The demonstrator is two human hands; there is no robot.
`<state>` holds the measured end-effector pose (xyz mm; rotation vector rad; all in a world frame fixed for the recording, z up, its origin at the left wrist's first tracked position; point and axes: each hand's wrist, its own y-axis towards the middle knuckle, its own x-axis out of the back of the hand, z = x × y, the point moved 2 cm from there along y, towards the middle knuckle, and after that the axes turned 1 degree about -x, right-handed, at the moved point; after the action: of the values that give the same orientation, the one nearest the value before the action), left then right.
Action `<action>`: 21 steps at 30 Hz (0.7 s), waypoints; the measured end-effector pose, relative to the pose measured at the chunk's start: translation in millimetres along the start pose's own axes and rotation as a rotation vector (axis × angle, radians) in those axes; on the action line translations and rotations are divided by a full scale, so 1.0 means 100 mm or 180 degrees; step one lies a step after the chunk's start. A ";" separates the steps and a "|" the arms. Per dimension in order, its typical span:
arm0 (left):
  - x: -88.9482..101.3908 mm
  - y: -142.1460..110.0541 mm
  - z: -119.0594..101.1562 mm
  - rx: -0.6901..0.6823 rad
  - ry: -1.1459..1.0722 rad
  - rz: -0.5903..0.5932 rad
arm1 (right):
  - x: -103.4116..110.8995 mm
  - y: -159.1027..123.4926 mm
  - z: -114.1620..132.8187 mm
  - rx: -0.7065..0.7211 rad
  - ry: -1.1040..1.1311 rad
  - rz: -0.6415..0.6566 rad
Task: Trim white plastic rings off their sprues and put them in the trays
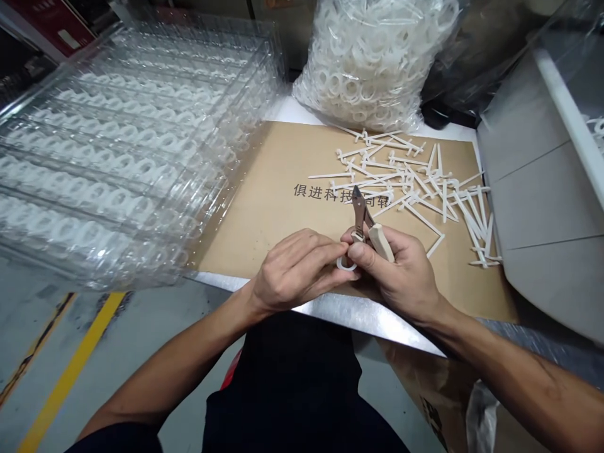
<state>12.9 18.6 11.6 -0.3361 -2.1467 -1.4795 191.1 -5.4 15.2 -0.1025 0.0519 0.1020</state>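
Close to the cardboard's front edge, my left hand (pixel 299 267) pinches a small white plastic ring (pixel 346 264) between its fingertips. My right hand (pixel 401 267) is wrapped around nippers (pixel 363 217) with cream handles, their dark jaws pointing away from me. The right thumb and fingertips meet the ring's far side, beside the left fingertips. Beyond the hands lies a loose pile of thin white plastic sprues (pixel 406 176) on the cardboard sheet (pixel 264 189). Part of the ring is hidden by the fingers.
Stacked clear plastic trays (pixel 117 138) with rows of white rings stand on the left. A clear bag (pixel 372 63) full of white rings sits at the back. On the right rises a grey bin (pixel 542 189). The metal table edge (pixel 377 321) runs below my hands.
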 end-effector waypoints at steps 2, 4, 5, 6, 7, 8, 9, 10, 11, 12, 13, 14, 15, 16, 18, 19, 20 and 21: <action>0.01 0.00 0.01 0.0027 0.0017 0.0014 | 0.00 -0.01 0.00 0.0071 -0.0044 -0.0015; 0.01 0.00 0.01 0.0062 -0.0028 0.0055 | 0.00 -0.01 0.00 0.0060 -0.0031 -0.0008; 0.01 0.00 0.01 0.0089 -0.0075 0.0072 | 0.00 -0.01 -0.01 0.0022 0.0014 -0.0006; 0.02 0.00 0.02 0.0126 -0.0127 0.0086 | 0.01 -0.01 -0.01 -0.0035 0.0085 -0.0004; 0.02 0.00 0.02 0.0169 -0.0179 0.0103 | 0.01 -0.01 -0.03 -0.0102 0.0188 0.0003; 0.03 0.00 0.02 0.0215 -0.0213 0.0101 | 0.02 0.00 -0.04 -0.0167 0.0327 0.0020; 0.03 0.00 0.02 0.0256 -0.0220 0.0083 | 0.02 0.00 -0.05 -0.0216 0.0486 0.0055; 0.04 -0.01 0.02 0.0289 -0.0208 0.0059 | 0.02 0.00 -0.07 -0.0250 0.0645 0.0108; 0.05 -0.01 0.03 0.0310 -0.0188 0.0035 | 0.03 0.01 -0.08 -0.0267 0.0787 0.0166; 0.05 -0.01 0.03 0.0323 -0.0167 0.0005 | 0.03 0.01 -0.09 -0.0277 0.0905 0.0214; 0.06 -0.02 0.03 0.0327 -0.0150 -0.0016 | 0.04 0.01 -0.10 -0.0280 0.0991 0.0250; 0.06 -0.02 0.03 0.0325 -0.0142 -0.0031 | 0.04 0.01 -0.11 -0.0284 0.1044 0.0274; 0.06 -0.03 0.03 0.0326 -0.0143 -0.0033 | 0.04 0.01 -0.11 -0.0288 0.1077 0.0282; 0.06 -0.03 0.03 0.0330 -0.0141 -0.0039 | 0.05 0.00 -0.11 -0.0292 0.1099 0.0285; 0.06 -0.03 0.04 0.0327 -0.0105 -0.0044 | 0.04 -0.01 -0.11 -0.0296 0.1131 0.0292; 0.06 -0.03 0.04 0.0320 -0.0073 -0.0051 | 0.04 -0.01 -0.11 -0.0296 0.1143 0.0294; 0.06 -0.02 0.04 0.0316 -0.0040 -0.0064 | 0.04 -0.01 -0.10 -0.0296 0.1156 0.0297; 0.06 -0.02 0.04 0.0309 -0.0013 -0.0068 | 0.04 -0.01 -0.10 -0.0287 0.1173 0.0301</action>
<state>6.0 21.3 11.9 -0.2826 -2.2230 -1.3814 194.5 -7.4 5.0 -0.2081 0.4206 0.1791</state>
